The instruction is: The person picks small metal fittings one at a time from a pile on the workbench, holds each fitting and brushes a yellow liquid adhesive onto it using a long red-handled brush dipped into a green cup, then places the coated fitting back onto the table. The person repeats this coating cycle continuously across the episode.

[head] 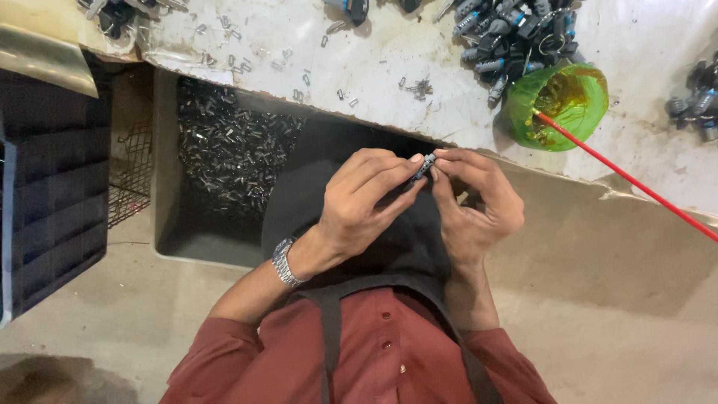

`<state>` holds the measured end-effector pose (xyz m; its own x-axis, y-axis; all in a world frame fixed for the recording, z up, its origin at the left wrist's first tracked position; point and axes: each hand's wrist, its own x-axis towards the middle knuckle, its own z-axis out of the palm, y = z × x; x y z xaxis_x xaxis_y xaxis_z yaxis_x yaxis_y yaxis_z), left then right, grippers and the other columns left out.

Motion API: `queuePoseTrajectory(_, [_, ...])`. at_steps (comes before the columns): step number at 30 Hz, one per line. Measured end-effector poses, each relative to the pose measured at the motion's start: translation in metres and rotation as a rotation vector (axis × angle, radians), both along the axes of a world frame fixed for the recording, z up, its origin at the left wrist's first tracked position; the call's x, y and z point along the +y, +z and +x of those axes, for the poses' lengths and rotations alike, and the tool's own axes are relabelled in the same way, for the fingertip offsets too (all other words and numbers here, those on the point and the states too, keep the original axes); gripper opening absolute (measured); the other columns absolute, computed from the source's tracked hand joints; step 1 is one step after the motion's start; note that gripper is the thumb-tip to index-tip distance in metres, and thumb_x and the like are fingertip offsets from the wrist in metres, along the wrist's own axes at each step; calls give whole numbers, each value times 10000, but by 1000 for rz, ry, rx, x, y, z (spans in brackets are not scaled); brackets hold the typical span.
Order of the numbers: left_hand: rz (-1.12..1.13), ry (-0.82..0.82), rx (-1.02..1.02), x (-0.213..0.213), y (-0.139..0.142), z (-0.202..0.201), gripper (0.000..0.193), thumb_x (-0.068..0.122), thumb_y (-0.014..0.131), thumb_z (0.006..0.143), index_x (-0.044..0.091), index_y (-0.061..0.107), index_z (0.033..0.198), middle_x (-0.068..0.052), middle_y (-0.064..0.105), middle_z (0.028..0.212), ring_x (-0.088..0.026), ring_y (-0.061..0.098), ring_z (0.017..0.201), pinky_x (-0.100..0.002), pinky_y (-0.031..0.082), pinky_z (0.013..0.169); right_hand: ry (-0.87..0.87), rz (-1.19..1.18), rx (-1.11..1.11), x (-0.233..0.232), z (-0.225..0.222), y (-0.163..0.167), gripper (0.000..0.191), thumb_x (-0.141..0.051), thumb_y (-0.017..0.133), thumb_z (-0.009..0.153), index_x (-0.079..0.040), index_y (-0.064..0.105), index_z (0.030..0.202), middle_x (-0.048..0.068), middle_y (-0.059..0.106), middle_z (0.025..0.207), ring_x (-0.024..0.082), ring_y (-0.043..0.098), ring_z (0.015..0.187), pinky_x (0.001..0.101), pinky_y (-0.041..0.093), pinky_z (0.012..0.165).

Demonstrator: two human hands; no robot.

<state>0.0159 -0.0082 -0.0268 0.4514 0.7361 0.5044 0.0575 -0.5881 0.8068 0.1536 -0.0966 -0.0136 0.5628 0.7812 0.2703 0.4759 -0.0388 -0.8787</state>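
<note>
Head view: nearest the camera are a red shirt (374, 359) and a wristwatch (283, 263), and just beyond them the left hand (359, 206) and the right hand (471, 206) meet, both pinching one small dark metal part (424, 166) between their fingertips, held in the air over a dark cloth (314, 194) just short of the table's edge. Farther off a tray of small metal pieces (224, 150) lies to the left under a worn white table (359, 52), which carries a green bowl (557, 105) with a red stick (636, 183) and a heap of similar dark parts (508, 34).
</note>
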Motion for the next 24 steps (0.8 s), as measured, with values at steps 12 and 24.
queuePoseTrajectory(12, [-26,-57,-12,-7,3,7,363,-26,861,875,3,692,1195,-81,689,1081,-260,688,986,-352,587,871,-59,-2,-38,-10,1,7,185,131,797,932,1,719,1037,147,767,1108,96,710,833,169,489,596])
queuePoseTrajectory(24, [-56,-105,-17,-7,8,8,357,-18,870,857,4,699,1169,-97,717,1070,-268,697,965,-360,597,862,-218,6,243,-29,30,-7,117,10,736,1059,21,669,963,91,684,860,87,580,643,206,434,556])
